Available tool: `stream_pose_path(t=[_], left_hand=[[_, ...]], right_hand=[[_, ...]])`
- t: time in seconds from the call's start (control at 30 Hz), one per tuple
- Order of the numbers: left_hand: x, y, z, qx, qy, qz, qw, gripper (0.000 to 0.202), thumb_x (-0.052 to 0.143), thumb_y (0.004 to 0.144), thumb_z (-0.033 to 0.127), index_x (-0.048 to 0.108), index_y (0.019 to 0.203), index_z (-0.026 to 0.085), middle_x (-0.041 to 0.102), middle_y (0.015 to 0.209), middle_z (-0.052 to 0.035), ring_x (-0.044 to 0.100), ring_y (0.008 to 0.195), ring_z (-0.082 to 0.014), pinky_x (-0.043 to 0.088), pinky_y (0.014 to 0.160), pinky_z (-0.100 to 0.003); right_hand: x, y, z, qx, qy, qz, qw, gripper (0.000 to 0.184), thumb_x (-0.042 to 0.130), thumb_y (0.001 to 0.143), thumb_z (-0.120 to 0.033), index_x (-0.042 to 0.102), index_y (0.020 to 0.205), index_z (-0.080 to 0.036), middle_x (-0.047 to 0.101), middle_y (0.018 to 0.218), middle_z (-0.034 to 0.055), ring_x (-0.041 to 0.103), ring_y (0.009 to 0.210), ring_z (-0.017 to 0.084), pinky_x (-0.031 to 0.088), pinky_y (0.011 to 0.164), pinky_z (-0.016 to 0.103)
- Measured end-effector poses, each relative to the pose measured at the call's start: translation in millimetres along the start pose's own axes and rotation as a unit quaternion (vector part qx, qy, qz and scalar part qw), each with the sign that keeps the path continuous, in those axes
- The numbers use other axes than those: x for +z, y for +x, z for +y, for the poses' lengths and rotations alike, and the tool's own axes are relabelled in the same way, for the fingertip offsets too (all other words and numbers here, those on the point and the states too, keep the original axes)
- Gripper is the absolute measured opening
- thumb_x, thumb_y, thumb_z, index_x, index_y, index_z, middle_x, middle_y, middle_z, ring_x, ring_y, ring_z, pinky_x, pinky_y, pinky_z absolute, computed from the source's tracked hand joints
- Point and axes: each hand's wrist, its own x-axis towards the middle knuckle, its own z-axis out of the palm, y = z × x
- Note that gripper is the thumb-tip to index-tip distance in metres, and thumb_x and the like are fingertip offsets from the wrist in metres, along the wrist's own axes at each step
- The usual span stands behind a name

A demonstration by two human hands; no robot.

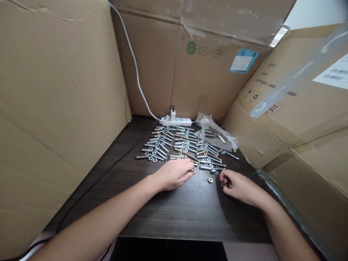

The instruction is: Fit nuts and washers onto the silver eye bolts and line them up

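Note:
My left hand (175, 173) is closed at the near edge of the laid-out hardware, its fingers around a small metal piece (192, 169) of which only a bit shows. To the right, my right hand (239, 185) hovers low or rests on the table, thumb and forefinger pinching a small dark metal piece (224, 184), perhaps a nut or washer. Between the hands lies a loose hex nut (210, 180). Beyond them, bolts with metal sleeves (208, 168) lie in rows, with washers (154, 160) and nuts set among them.
A clear plastic bag (228, 137) with several metal sleeves lies at the back right. Behind the rows is a white power strip (179, 121) with a plug. A black cable (108, 168) crosses the dark table (179, 217) at left. Cardboard boxes (152, 72) wall three sides.

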Motion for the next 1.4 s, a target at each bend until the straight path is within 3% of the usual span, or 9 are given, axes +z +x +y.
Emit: stream_pose_path(t=[0.17,0.4,0.6,0.87,1.1,1.4], left_hand=[[0.2,1.2,-0.6,-0.017,-0.021,0.001,1.000,0.022,0.034,0.096,0.028,0.049,0.084,0.018,0.055,0.085,-0.0021,0.052,0.078,-0.0146,0.039,0.069,-0.025],[-1.7,0.8,-1.7,-0.044,-0.044,-0.004,0.998,0.021,0.034,0.095,0.027,0.049,0.084,0.018,0.056,0.086,-0.0023,0.052,0.077,-0.0145,0.039,0.069,-0.024],[-3.0,0.4,-2.5,-0.063,-0.060,-0.002,0.996,0.017,0.037,0.094,0.026,0.050,0.087,0.018,0.056,0.087,-0.0017,0.053,0.078,-0.0142,0.039,0.070,-0.024],[-3.6,0.8,-2.2,-0.079,-0.059,-0.002,0.995,0.018,0.037,0.094,0.027,0.048,0.083,0.018,0.056,0.083,-0.0010,0.052,0.074,-0.0141,0.038,0.067,-0.024],[-4.3,0.3,-2.6,-0.082,-0.042,-0.002,0.996,0.020,0.037,0.093,0.028,0.047,0.079,0.018,0.056,0.080,-0.0001,0.052,0.071,-0.0138,0.036,0.064,-0.024],[-0.7,0.7,-4.8,-0.091,-0.043,-0.013,0.995,0.021,0.036,0.095,0.031,0.049,0.084,0.019,0.058,0.082,0.0001,0.054,0.073,-0.0143,0.037,0.066,-0.024]], right_hand=[[-1.6,5.7,0.9,0.043,-0.026,-0.015,0.999,0.014,0.056,0.064,-0.020,0.053,0.077,-0.020,0.059,0.076,0.0001,0.052,0.065,0.015,0.033,0.057,0.023],[-4.0,10.2,10.8,0.028,-0.013,-0.044,0.999,0.007,0.054,0.067,-0.023,0.053,0.073,-0.019,0.059,0.072,0.0014,0.050,0.063,0.015,0.033,0.054,0.023],[-10.4,5.4,11.0,0.023,0.010,-0.057,0.998,0.018,0.053,0.077,-0.037,0.052,0.077,-0.019,0.059,0.074,0.0025,0.052,0.067,0.016,0.037,0.058,0.024],[-8.0,8.4,10.0,-0.007,-0.047,-0.044,0.998,0.007,0.050,0.071,-0.021,0.048,0.077,-0.020,0.058,0.077,0.0017,0.050,0.067,0.015,0.035,0.059,0.024],[-8.9,9.0,2.5,0.013,-0.047,-0.046,0.998,0.010,0.051,0.070,-0.021,0.050,0.080,-0.020,0.059,0.076,0.0012,0.052,0.066,0.015,0.034,0.058,0.024],[-10.5,16.3,-0.3,0.043,-0.049,-0.062,0.996,0.008,0.053,0.064,-0.021,0.050,0.071,-0.020,0.059,0.066,-0.0024,0.049,0.057,0.013,0.030,0.051,0.022]])
